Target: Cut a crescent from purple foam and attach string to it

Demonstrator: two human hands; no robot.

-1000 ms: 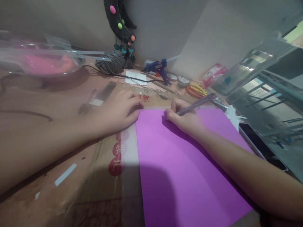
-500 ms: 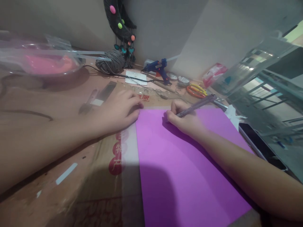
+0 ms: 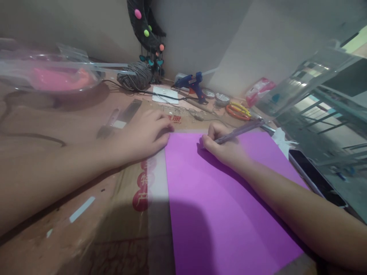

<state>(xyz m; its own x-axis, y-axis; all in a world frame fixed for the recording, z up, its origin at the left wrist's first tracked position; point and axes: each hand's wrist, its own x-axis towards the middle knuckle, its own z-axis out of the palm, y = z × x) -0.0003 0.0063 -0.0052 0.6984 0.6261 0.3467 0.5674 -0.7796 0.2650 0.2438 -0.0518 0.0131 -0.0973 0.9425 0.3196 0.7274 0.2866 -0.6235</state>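
A large purple sheet of paper (image 3: pixel 229 214) lies on a piece of cardboard (image 3: pixel 126 214) on the table. My right hand (image 3: pixel 222 143) rests on the sheet's upper part, fingers wrapped round a slim pen (image 3: pixel 242 131) that slants up to the right. The pen's tip is hidden by the fingers. At the sheet's top left corner lies my left hand (image 3: pixel 149 131), palm down with fingers stretched and a little apart, its fingertips touching the paper's edge. Just beyond it is a dark flat blade or ruler (image 3: pixel 130 110), partly covered.
Behind the paper stand a blue glue gun (image 3: pixel 193 84), a ball of grey cord (image 3: pixel 134 76) and orange-yellow-handled pliers (image 3: pixel 237 110). A clear bowl with pink contents (image 3: pixel 60 78) sits at the left. A phone (image 3: pixel 317 177) lies right of the sheet. A black crescent ornament (image 3: pixel 143 26) hangs behind.
The view has shifted very slightly. My right hand keeps the pen at nearly the same spot, with the pen tilted a little lower. My left hand stays in place.
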